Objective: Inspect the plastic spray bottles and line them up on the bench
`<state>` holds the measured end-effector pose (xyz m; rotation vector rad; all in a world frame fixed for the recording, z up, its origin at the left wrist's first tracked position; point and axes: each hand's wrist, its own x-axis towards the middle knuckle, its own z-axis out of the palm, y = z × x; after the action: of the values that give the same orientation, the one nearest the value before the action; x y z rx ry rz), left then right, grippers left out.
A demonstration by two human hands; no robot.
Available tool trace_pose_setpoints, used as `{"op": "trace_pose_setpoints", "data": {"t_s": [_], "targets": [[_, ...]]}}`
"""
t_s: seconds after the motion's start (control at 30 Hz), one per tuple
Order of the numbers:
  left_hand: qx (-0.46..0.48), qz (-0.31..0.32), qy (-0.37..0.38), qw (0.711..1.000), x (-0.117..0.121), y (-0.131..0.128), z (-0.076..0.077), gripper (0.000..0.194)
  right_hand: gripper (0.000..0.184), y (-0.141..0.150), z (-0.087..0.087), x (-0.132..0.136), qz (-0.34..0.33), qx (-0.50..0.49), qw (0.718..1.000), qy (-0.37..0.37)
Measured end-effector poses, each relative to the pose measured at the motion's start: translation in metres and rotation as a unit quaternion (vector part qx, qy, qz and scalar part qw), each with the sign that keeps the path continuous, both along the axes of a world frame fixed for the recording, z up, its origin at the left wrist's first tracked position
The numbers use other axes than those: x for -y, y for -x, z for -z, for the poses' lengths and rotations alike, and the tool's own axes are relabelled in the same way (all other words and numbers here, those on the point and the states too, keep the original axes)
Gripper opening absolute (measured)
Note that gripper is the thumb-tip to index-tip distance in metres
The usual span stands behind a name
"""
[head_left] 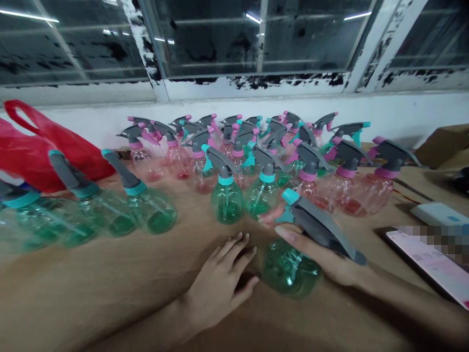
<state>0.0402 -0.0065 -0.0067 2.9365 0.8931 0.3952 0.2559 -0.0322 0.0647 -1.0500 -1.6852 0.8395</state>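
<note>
Right hand [311, 249]: we clamp it on a tilted green spray bottle [289, 269].
Left hand [220, 283]: open — we rest it on the table [91, 283], at the bottle's 9 o'clock.
Beyond, at 12 o'clock: pink bottles [366, 193], green bottles [227, 200].

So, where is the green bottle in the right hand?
In the head view, the green spray bottle is lower centre, in the right hand, beside the left hand.

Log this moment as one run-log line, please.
right hand: holds green spray bottle, tilted | left hand: on brown tabletop, holds nothing

Neck of the green spray bottle [287, 269] hidden behind the right hand [326, 266]
</note>
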Motion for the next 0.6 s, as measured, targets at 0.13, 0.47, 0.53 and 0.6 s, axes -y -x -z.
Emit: {"op": "trace_pose_setpoints", "data": {"t_s": [0.13,0.47,0.53,0.6], "targets": [[-0.001,0.000,-0.005,1.000,0.0004,-0.0006,0.0004,0.045,0.021,-0.0017,-0.0006,0.0022,0.064,0.077,0.994,-0.039],[0.002,-0.001,-0.008,1.000,-0.0014,0.0004,0.0007,0.041,0.026,0.0014,-0.0010,-0.0004,-0.003,-0.044,0.999,0.025],[-0.003,-0.002,-0.008,1.000,-0.0013,0.0005,0.0008,0.042,0.030,0.0020,-0.0007,0.0003,-0.002,-0.054,0.998,0.029],[-0.010,-0.002,-0.007,1.000,-0.0014,0.0004,0.0007,0.044,0.035,0.0024,-0.0005,0.0008,0.005,-0.058,0.998,0.031]]}}
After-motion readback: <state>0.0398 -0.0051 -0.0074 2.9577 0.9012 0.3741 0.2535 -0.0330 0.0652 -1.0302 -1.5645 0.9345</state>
